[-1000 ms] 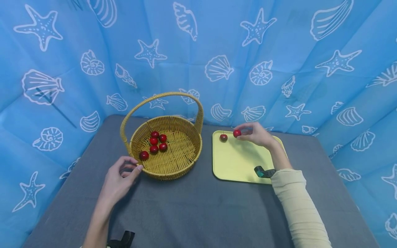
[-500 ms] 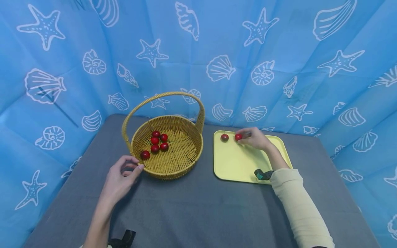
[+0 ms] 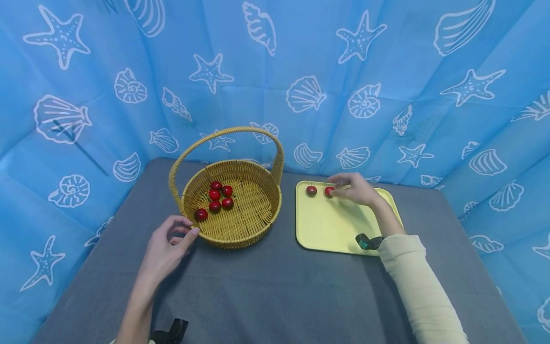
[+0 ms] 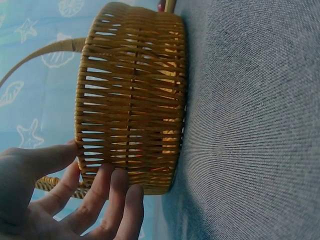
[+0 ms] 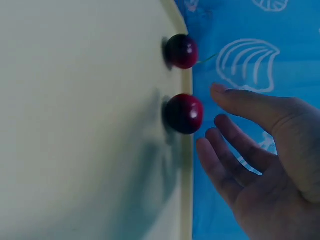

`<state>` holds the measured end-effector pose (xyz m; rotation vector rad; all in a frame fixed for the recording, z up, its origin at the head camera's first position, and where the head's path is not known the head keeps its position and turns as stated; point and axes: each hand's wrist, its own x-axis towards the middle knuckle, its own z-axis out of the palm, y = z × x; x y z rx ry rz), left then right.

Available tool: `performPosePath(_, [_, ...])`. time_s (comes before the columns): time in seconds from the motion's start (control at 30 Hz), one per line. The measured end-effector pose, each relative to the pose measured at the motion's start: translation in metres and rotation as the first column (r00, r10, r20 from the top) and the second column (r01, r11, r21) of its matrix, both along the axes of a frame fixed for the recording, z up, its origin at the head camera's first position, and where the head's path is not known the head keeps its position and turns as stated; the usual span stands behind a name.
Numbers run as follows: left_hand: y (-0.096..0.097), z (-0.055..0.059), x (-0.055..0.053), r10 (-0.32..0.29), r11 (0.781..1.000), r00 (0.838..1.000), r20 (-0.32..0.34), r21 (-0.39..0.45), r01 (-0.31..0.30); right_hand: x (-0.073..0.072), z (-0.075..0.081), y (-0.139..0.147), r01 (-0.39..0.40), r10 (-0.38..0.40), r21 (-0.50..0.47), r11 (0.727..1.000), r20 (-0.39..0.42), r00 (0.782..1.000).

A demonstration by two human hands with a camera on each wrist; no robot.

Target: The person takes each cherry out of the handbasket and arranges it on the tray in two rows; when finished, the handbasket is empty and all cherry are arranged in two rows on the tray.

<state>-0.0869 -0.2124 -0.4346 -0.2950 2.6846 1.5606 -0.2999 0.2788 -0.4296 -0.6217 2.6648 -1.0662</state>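
My left hand (image 3: 165,248) grips the near-left rim of a round wicker basket (image 3: 240,236) with an arched handle. In the left wrist view, the thumb lies at the rim and the fingers reach against the woven side. Several dark red cherries (image 3: 215,195) lie inside, toward the basket's left. Over the far side of a pale yellow tray (image 3: 331,234) is my right hand (image 3: 354,188), its fingers spread. A cherry (image 5: 185,114) rests on the tray just off those fingertips, with nothing between thumb and fingers. Another cherry (image 3: 311,191) sits beside it, its thin stem visible in the right wrist view.
A grey cloth (image 3: 275,296) covers the table under basket and tray. Behind and around it hangs a blue curtain (image 3: 266,114) with white shells and starfish. The basket's handle (image 3: 234,130) arches high over its bowl.
My right hand has lowered a cherry onto the tray, let go of it and drawn slightly up off it. The left hand and the basket have stayed in place.
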Motion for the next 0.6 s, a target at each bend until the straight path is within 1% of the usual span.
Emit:
performPosePath(0.17, [-0.001,0.000,0.000,-0.001,1.000,1.000,0.002,0.005,0.001,0.004,0.016,-0.012,-0.022,0.021,-0.038,0.999,-0.026,0.999])
performPosePath(0.3, [-0.001,0.001,0.001,-0.001,1.000,1.000,0.005,-0.002,0.001,0.010,0.032,-0.027,-0.038,0.035,-0.062,0.997,-0.050,0.998])
performPosePath(0.43, [-0.001,0.000,0.001,-0.005,1.000,1.000,0.003,0.001,0.005,0.018,0.046,-0.043,-0.072,0.066,-0.093,0.993,-0.064,0.996])
performPosePath(0.5, [-0.001,0.000,0.000,-0.008,1.000,1.000,0.003,0.002,0.008,0.022,0.053,-0.051,-0.084,0.078,-0.114,0.990,-0.058,0.995])
performPosePath(0.6, [-0.002,0.000,0.000,-0.009,1.000,1.000,0.007,0.004,0.009,0.029,0.062,-0.064,-0.095,0.093,-0.155,0.983,-0.017,0.996])
